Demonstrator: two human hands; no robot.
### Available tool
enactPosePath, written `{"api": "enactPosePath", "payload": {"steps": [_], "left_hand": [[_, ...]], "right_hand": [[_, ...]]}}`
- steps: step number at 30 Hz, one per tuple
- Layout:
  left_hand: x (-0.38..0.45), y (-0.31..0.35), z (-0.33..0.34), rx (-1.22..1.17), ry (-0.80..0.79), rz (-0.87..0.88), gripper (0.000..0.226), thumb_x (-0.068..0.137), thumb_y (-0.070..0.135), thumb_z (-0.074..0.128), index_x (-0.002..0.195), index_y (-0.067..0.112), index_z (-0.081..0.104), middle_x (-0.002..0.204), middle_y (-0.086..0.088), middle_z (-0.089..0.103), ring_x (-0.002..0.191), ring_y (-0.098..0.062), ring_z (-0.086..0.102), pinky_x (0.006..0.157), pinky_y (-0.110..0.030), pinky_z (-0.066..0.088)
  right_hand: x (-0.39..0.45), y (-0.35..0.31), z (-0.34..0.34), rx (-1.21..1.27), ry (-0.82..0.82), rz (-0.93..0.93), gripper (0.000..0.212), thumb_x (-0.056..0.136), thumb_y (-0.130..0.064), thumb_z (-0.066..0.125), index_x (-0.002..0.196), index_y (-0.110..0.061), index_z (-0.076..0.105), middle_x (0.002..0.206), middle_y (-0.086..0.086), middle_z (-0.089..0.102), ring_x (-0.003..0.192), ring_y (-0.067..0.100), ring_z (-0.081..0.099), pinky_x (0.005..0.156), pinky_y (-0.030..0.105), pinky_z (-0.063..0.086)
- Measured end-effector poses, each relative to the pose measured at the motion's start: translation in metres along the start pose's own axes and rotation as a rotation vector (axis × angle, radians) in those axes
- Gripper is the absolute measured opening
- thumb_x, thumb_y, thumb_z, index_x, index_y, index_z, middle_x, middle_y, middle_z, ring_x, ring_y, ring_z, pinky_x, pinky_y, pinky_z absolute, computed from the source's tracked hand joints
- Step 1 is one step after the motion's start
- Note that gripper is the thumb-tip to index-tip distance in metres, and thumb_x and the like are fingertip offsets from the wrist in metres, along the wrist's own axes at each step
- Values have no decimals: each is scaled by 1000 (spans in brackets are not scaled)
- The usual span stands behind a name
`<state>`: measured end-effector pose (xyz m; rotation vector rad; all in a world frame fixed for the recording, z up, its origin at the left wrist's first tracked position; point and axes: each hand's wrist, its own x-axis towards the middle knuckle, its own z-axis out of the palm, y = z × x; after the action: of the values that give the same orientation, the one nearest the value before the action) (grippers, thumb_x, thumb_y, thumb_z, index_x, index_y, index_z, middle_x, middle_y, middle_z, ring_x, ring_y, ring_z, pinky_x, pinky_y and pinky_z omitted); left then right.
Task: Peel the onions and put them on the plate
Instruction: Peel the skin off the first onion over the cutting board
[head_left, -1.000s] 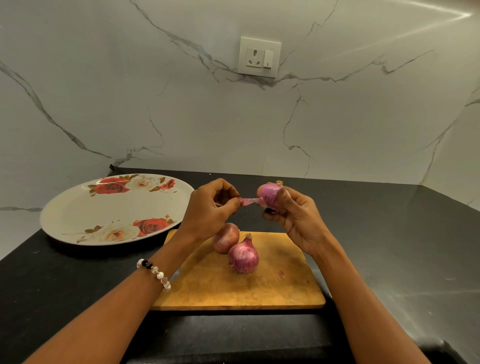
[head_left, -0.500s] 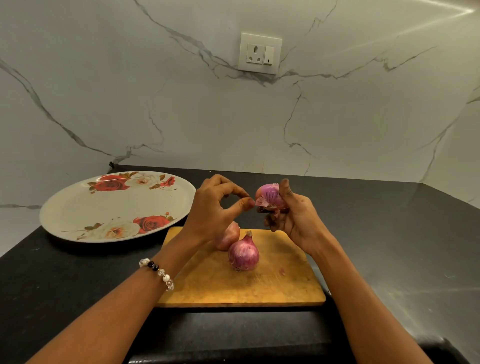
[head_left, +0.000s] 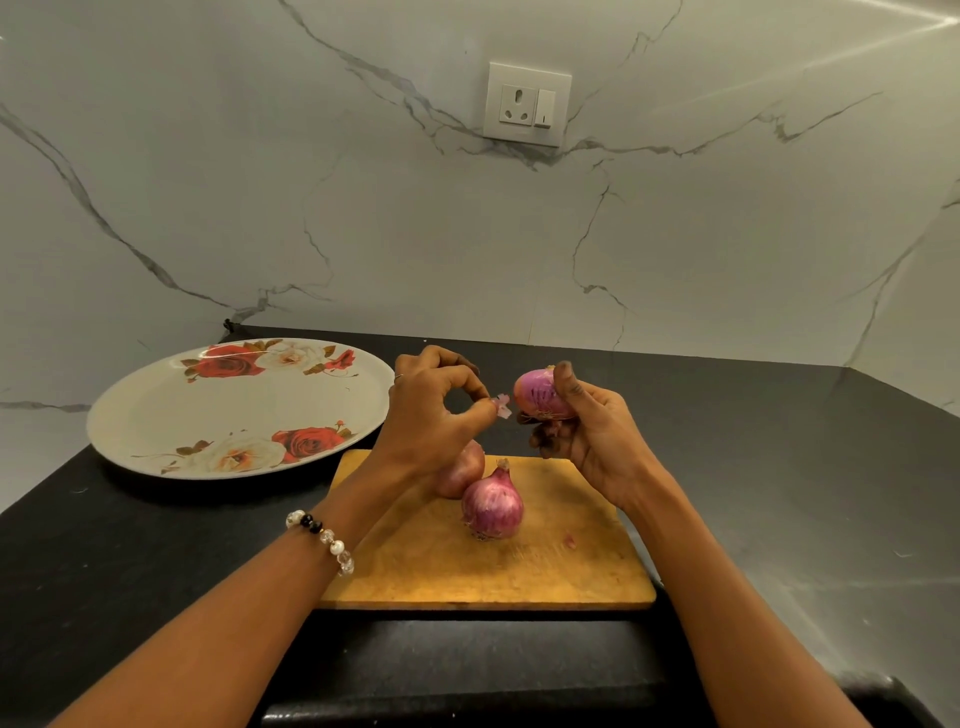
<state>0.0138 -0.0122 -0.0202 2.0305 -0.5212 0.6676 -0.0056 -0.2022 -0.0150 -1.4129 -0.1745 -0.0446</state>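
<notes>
I am mid-peel on the first onion (head_left: 540, 397), cupped in my right hand (head_left: 592, 436) above the cutting board's (head_left: 571, 582) far edge, my left hand (head_left: 436, 410) pinching a skin scrap (head_left: 503, 405) beside it, so next I likely drop the scrap and pick again.

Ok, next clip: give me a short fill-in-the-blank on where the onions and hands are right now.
1. The right hand holds one ____ above the board.
2. The left hand pinches a small scrap of ____ beside it.
3. The number of onions lying on the board is ____.
4. The plate with the rose pattern holds ____ onions.

Missing words: onion; peel; two; no
</notes>
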Motion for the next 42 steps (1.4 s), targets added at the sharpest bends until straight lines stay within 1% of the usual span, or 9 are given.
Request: {"api": "enactPosePath", "payload": {"steps": [6,12,15,19,22,26,31,38,42], "left_hand": [[-2,2,-3,37,-45,33,18,69,43,62,86,39,62,102,10,54,103,-13,42,85,-44,44],[-1,1,-3,-26,0,57,15,79,36,60,89,28,69,91,13,62,93,-14,51,81,-49,46],[-3,2,-3,-52,32,110,15,83,30,67,94,19,71,89,12,64,88,-14,55,76,-43,49],[-2,4,-3,-79,6,244,24,79,34,70,100,24,68,95,7,67,88,-12,58,72,-22,50],[-1,0,-1,-80,-2,274,25,78,33,71,102,27,67,99,4,66,89,-10,60,71,-16,51],[0,-2,1,-49,-4,285,22,78,27,73,99,21,70,97,9,61,85,-7,60,69,-14,51],[1,-3,0,-47,19,291,17,77,19,76,92,14,70,93,8,61,81,-3,60,71,-18,52],[2,-3,1,-20,0,324,15,75,9,76,88,9,68,95,-4,64,86,-11,59,69,-17,52],[1,-3,1,-51,-26,300,22,73,14,79,91,12,67,98,0,63,89,-8,59,70,-11,50]], "right_hand": [[-1,-1,-1,66,-29,-29,57,71,-47,72,112,-7,66,101,22,66,68,23,63,56,28,54],[-1,-1,-2,-8,-79,-102,51,69,-10,76,118,-15,66,113,11,64,86,25,66,64,29,59],[0,0,-2,-19,-84,-134,56,65,-13,80,120,-16,65,118,11,63,96,28,65,67,31,60],[3,2,-3,34,-95,-137,77,51,-42,95,117,-15,68,118,14,66,92,28,68,67,31,60],[2,1,0,109,-141,-97,66,70,-52,75,120,-9,64,115,12,69,97,29,69,72,34,62],[1,0,4,116,-145,-51,45,87,-37,51,119,-7,63,120,15,66,101,32,69,76,38,62],[0,0,2,119,-149,-64,37,88,-23,54,119,-6,64,124,15,63,106,33,67,77,37,62],[-1,-1,4,126,-131,-72,33,85,-22,56,113,-8,67,120,13,65,103,32,69,72,34,62],[0,-2,3,162,-118,-57,35,85,-23,57,114,-6,65,124,18,62,104,34,68,74,37,63]]}}
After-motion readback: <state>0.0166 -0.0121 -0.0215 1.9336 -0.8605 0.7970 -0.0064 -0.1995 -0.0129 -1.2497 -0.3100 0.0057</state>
